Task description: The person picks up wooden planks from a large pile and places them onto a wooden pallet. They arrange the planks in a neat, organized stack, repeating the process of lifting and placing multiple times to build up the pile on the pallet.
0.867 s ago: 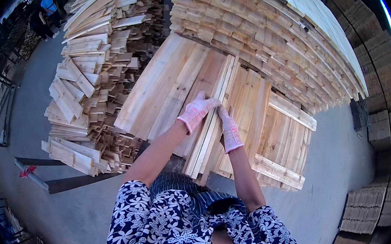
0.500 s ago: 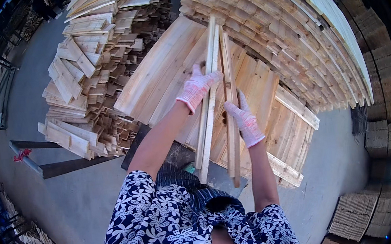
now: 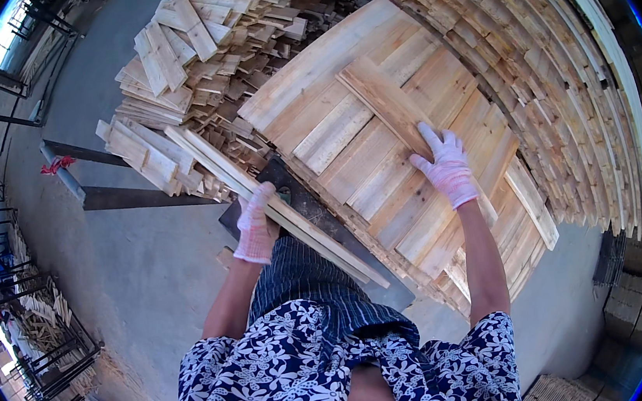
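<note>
My left hand (image 3: 255, 221), in a pale pink-and-white knit glove, is wrapped round a small bundle of narrow wooden boards (image 3: 211, 160). The bundle slants from the loose pile down toward my waist. My right hand (image 3: 447, 168), gloved the same way, lies with fingers spread on a single wooden board (image 3: 379, 96). That board rests crosswise over a broad layer of planks (image 3: 347, 151) laid side by side, with narrow gaps between some of them. The right thumb sits by one long edge of the board and the fingers by the other.
A heap of loose boards (image 3: 185, 27) rises at the far left. Tall layered stacks of planks (image 3: 527, 77) stand at the right. A dark metal frame bar (image 3: 148, 197) with a red tie (image 3: 57, 165) juts out at the left. Grey floor (image 3: 141, 274) surrounds my workplace.
The boards held upright between both hands have parted: my left hand has carried a bundle left, while a board now lies across the planks under my right hand. The view has shifted too.
</note>
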